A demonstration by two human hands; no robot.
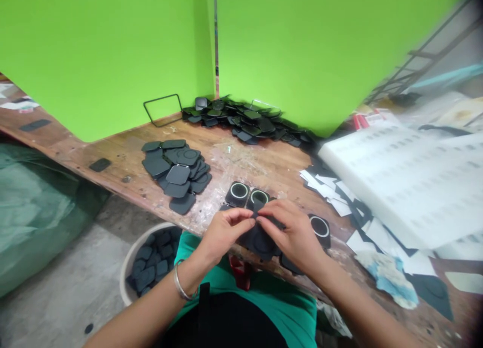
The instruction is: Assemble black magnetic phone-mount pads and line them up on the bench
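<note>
Just above the near table edge, my left hand (226, 230) and my right hand (292, 228) meet, thumbs and fingertips pinched together on a thin black piece (258, 207). Its full shape is hidden by my fingers. Beneath them lies a flat black pad (260, 239) with a faint round outline. Square black pads with pale rings are laid around my hands: one ringed pad (239, 192) sits beyond my left hand, and another ringed pad (320, 228) lies right of my right hand.
A loose pile of black pads (177, 175) lies left, with a longer heap (249, 119) along the green panels (294, 51). A tub (126, 267) of black pieces stands below the table's edge. Right are a white foam slab (403, 187), paper scraps (385, 237) and a stained rag (390, 277).
</note>
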